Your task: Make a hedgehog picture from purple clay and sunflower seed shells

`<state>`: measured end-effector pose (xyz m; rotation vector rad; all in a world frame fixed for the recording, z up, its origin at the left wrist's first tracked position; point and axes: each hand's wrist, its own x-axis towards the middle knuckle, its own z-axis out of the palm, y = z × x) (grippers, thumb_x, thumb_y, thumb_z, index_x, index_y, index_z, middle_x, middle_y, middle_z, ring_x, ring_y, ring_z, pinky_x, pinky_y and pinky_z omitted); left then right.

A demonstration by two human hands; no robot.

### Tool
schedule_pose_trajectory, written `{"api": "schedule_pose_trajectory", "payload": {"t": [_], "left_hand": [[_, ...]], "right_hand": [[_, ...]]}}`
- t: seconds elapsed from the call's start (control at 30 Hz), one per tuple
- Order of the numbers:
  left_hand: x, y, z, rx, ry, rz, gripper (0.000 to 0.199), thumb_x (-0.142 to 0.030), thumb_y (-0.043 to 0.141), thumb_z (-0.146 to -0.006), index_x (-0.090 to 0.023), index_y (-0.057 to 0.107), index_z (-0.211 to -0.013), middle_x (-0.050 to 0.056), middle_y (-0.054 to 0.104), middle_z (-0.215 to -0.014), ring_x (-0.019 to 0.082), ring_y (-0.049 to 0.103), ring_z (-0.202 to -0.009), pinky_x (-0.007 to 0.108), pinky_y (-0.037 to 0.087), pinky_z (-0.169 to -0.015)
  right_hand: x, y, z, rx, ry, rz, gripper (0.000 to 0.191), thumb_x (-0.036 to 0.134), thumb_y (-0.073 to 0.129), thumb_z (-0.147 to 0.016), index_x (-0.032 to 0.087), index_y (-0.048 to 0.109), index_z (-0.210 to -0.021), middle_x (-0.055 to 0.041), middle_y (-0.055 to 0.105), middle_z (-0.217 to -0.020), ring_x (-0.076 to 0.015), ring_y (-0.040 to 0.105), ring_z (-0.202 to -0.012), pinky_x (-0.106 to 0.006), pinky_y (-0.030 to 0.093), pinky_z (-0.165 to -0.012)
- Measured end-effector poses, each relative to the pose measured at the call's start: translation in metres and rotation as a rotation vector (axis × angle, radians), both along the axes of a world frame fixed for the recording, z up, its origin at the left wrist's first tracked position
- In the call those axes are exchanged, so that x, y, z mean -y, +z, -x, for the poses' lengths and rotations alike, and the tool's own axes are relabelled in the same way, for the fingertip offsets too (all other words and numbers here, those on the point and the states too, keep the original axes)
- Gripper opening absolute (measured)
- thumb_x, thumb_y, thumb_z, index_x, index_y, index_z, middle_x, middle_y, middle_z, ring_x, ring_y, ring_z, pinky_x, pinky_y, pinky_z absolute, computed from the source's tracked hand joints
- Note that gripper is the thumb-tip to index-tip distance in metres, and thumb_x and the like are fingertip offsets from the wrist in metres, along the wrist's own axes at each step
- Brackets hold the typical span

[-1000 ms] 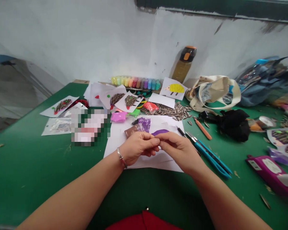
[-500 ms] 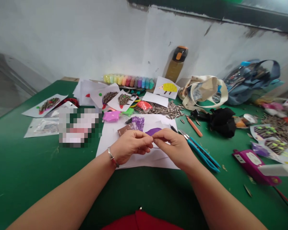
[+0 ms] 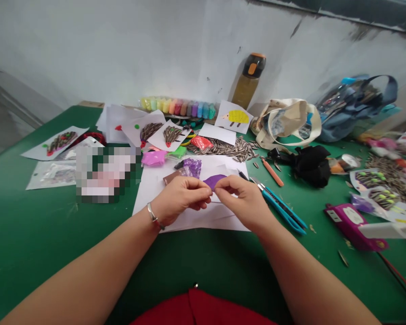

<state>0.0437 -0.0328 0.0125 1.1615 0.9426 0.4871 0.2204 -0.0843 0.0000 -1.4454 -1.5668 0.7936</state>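
Observation:
Over the white paper (image 3: 149,180), my left hand (image 3: 184,198) is closed, thumb against fingertips. Close beside it, my right hand (image 3: 242,198) is pinched too, its fingertips almost meeting those of the left. Whatever lies between the fingertips is too small to make out. Just behind them a flat purple shape (image 3: 214,181) lies on the paper, partly covered by my fingers. A bag of purple clay (image 3: 192,167) and a brown clay packet (image 3: 172,175) rest behind my left hand. Blue-handled scissors (image 3: 284,212) and an orange pen-like tool (image 3: 272,171) lie right of my right hand.
Sunflower seeds (image 3: 230,148) are heaped behind the paper, near a red clay packet (image 3: 201,143) and a pink one (image 3: 154,158). Seed hedgehog pictures (image 3: 172,135) lie at the back left. A bottle (image 3: 248,83), a cream bag (image 3: 287,122) and a magenta glue-gun-like device (image 3: 355,225) stand around.
The fingertips have drawn slightly apart, and more of the purple shape shows between them. The whole view has shifted a little; the things on the table look unmoved.

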Motion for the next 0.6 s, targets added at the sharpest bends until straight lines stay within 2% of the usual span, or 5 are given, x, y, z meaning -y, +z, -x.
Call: {"api": "schedule_pose_trajectory", "payload": {"t": [0.13,0.27,0.4,0.6], "left_hand": [[-0.011,0.004,0.011,-0.007,0.129,-0.043,0.025,-0.037,0.078,-0.070,-0.014,0.071,-0.075,0.004,0.069,-0.074,0.011,0.060,-0.063,0.024,0.049,-0.062],[-0.021,0.005,0.022,-0.016,0.258,-0.100,0.028,-0.038,0.080,-0.068,-0.014,0.072,-0.080,0.006,0.070,-0.079,0.013,0.061,-0.068,0.024,0.049,-0.063],[-0.023,0.004,0.025,-0.018,0.231,-0.114,0.029,-0.039,0.081,-0.068,-0.015,0.073,-0.082,0.007,0.071,-0.080,0.014,0.062,-0.069,0.026,0.050,-0.065],[-0.022,0.005,0.026,-0.019,0.190,-0.159,0.027,-0.038,0.080,-0.070,-0.015,0.073,-0.083,0.007,0.073,-0.082,0.015,0.064,-0.070,0.025,0.049,-0.063]], "right_hand": [[-0.003,-0.002,-0.010,-0.106,-0.096,0.044,0.009,0.023,0.059,-0.082,0.021,0.068,-0.079,0.0014,0.065,-0.074,-0.0139,0.058,-0.068,-0.026,0.044,-0.063],[-0.006,-0.005,-0.015,0.089,-0.088,-0.020,0.013,0.021,0.058,-0.084,0.023,0.070,-0.081,0.0001,0.067,-0.078,-0.0161,0.060,-0.074,-0.029,0.045,-0.069],[-0.007,-0.011,-0.015,0.288,0.005,-0.070,0.018,0.020,0.055,-0.086,0.026,0.072,-0.087,-0.0006,0.068,-0.081,-0.0177,0.061,-0.078,-0.030,0.045,-0.072],[-0.010,-0.021,-0.013,0.462,0.047,-0.127,0.025,0.017,0.050,-0.089,0.027,0.072,-0.092,-0.0025,0.070,-0.093,-0.0189,0.062,-0.087,-0.031,0.047,-0.077]]}}
